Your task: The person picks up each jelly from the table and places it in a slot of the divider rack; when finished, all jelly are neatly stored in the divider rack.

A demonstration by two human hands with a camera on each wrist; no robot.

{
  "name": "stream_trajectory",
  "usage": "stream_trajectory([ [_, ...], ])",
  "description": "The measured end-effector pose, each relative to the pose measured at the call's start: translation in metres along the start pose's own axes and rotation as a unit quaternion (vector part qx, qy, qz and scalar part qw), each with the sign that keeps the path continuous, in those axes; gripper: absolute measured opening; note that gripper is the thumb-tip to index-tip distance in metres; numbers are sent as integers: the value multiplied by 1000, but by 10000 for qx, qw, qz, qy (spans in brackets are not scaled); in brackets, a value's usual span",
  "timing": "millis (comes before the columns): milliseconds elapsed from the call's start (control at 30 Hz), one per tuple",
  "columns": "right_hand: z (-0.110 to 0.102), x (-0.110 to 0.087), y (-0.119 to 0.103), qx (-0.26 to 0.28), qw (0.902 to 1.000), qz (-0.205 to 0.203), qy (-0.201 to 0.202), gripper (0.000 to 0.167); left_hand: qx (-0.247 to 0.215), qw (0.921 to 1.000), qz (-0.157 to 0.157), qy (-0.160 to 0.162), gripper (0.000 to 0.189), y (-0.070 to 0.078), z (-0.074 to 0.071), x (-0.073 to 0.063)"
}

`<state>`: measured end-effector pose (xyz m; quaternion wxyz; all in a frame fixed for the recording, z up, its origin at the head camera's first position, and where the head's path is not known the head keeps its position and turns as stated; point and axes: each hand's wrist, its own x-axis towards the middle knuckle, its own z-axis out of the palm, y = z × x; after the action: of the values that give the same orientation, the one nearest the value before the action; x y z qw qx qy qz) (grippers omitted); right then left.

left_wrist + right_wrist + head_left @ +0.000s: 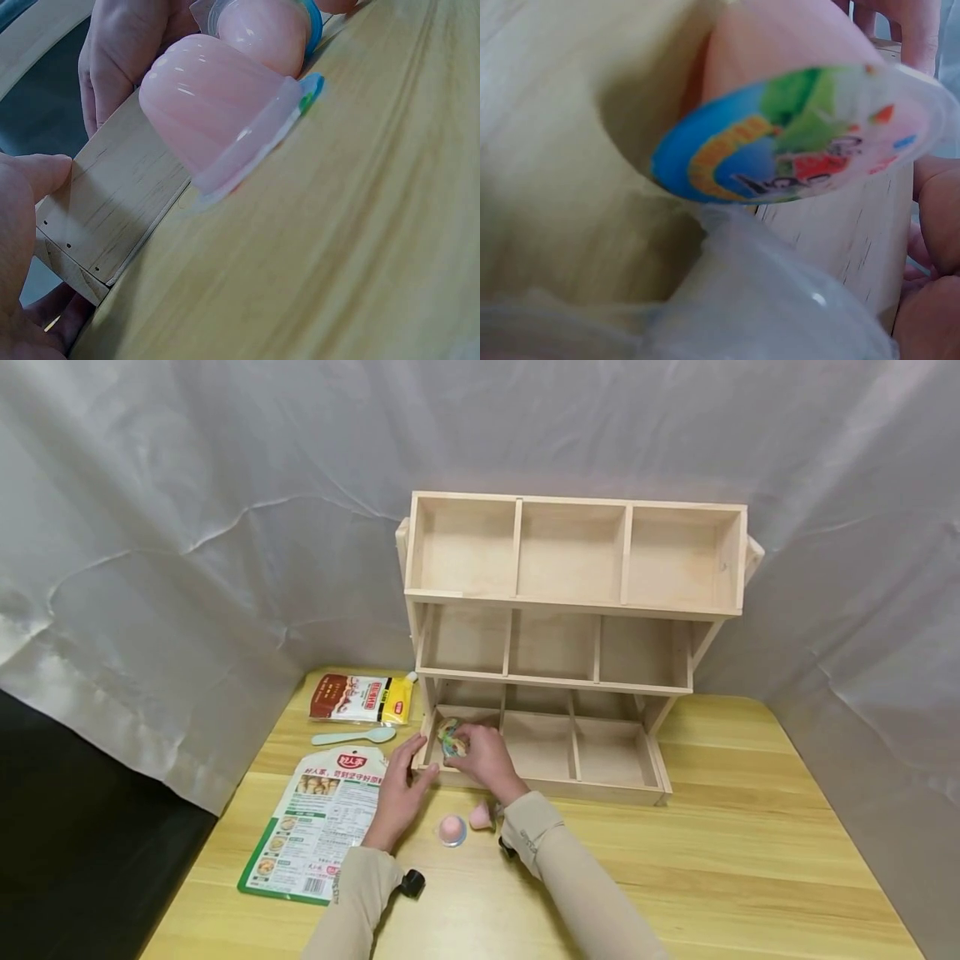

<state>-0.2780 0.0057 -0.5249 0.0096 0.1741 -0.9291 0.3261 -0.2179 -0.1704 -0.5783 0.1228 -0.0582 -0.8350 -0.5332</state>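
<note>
Far left, a white bag with a green edge (322, 827) is lying flat, its print facing up; what it's holding, I can't tell. Just beyond it a pale spoon (352, 737) is resting below a red-brown and yellow pouch (360, 699), that one too keeping its contents hidden from me.

Now the left hand (400, 793): it's closing round the front left corner of the wooden rack (540, 786), thumb on the front board, fingers on the outer side. Good bracing, I'd say; that grip should be keeping the frame from sliding.

And here's the colourful packet (449, 739), sitting within the bottom tier's left compartment (480, 718), the right hand's bent fingers pinching its right side. A light pinch and a flat, square placing would be serving best, knuckles clear of the divider.

In front, a pink jelly cup (452, 829) is standing dome up on its lid, while a second jelly cup (480, 816) is lying tipped near the wrist of the right hand (486, 758); that sleeve wants watching. Rightward, dividers are splitting each tier into three.
</note>
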Motion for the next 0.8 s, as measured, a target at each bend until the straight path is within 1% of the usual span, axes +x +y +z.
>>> stream_trajectory([
  [200,0,0,0,17,10000,4,82,46,-33,10000,-14,-6,58,1,0,0],
  [333,-1,1,-2,-32,9999,99,22,49,-50,10000,21,1,58,1,-1,0],
  [567,-1,3,-4,-67,9996,256,-68,51,-19,10000,-51,-9,58,0,0,2],
  [800,-1,3,-4,-42,9997,221,-45,52,-60,9999,-85,-18,58,0,0,1],
])
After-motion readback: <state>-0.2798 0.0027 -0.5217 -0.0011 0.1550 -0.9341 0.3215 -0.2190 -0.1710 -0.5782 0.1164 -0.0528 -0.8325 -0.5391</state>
